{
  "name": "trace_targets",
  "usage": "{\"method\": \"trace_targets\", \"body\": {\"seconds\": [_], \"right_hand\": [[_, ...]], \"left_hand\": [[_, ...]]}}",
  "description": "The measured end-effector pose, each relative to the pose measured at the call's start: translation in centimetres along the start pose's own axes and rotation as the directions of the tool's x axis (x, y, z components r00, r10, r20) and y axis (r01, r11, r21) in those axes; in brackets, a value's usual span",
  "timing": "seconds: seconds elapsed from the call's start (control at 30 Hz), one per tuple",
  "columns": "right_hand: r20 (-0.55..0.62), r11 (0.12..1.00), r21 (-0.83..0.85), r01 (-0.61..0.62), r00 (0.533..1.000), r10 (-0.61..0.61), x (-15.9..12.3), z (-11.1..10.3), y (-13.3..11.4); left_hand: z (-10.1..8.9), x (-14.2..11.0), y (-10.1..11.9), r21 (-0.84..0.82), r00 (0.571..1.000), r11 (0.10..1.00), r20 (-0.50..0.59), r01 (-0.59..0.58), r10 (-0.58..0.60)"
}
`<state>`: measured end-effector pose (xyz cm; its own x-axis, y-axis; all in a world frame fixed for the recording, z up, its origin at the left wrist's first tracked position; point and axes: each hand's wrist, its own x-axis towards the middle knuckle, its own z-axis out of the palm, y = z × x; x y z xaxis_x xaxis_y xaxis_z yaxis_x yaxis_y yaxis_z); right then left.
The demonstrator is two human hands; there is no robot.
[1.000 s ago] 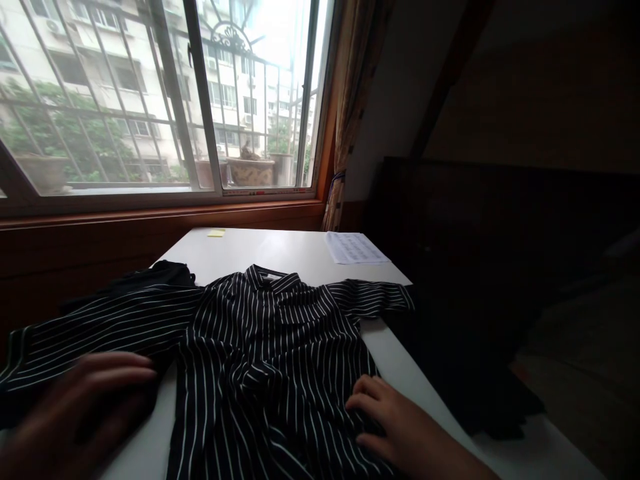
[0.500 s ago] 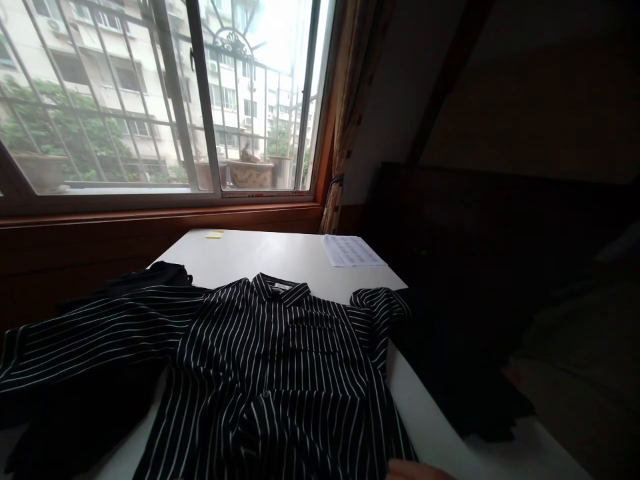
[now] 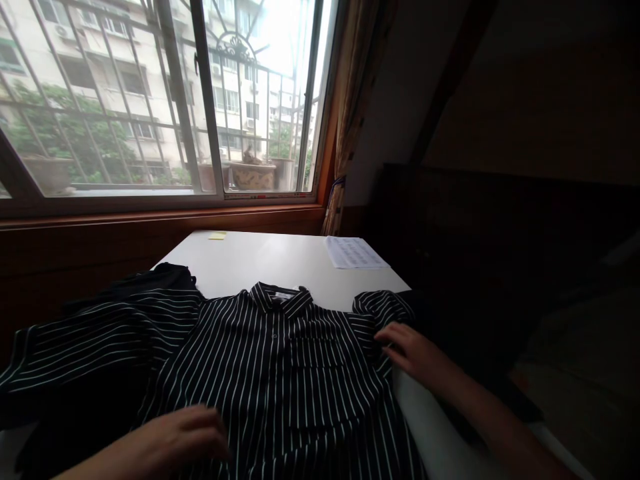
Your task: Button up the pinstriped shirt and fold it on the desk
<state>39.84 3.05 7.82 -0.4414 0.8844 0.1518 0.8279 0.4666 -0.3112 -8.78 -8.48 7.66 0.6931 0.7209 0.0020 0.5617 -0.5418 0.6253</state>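
Note:
A black shirt with white stripes [image 3: 260,380] lies front up on the table, its collar at the far end and its front buttoned. The sleeve on the left spreads out over dark clothing [image 3: 80,413]; the sleeve on the right [image 3: 383,305] is bunched. Over the lower left of the shirt front is my left hand [image 3: 185,430], slightly blurred, fingers loosely bent and nothing visible in them. My right hand [image 3: 407,350] is at the bunched sleeve, thumb and fingers apart. Whether its fingertips touch the cloth I cannot tell.
Beneath the shirt is a white table [image 3: 265,257]. Printed sheets [image 3: 355,253] lie at its far right corner, a yellow sticky note [image 3: 217,235] at its far left. A barred window [image 3: 150,100] and a curtain [image 3: 345,133] stand behind. The right side is very dark.
Both hands have come into fuller view, the right one moving up to the right sleeve. The lower shirt front has been smoothed flatter, with fewer folds.

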Motion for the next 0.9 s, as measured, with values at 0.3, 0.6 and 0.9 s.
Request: {"method": "trace_targets", "body": {"seconds": [0.3,0.6,0.9], "right_hand": [[0.099,0.996,-0.086,-0.013,0.995,0.021,7.7,0.9,4.9],[0.149,0.99,-0.119,-0.08,0.984,0.097,7.2,-2.6,4.5],[0.16,0.886,-0.293,-0.36,0.895,0.417,3.3,-7.4,6.7]], "left_hand": [[-1.0,13.1,-7.4,0.457,0.961,0.87,-0.271,0.184,-0.061],[-0.6,16.0,-14.0,0.486,0.898,0.776,-0.372,0.402,-0.233],[-0.7,16.2,-13.5,0.506,0.9,0.762,-0.37,0.404,-0.232]]}}
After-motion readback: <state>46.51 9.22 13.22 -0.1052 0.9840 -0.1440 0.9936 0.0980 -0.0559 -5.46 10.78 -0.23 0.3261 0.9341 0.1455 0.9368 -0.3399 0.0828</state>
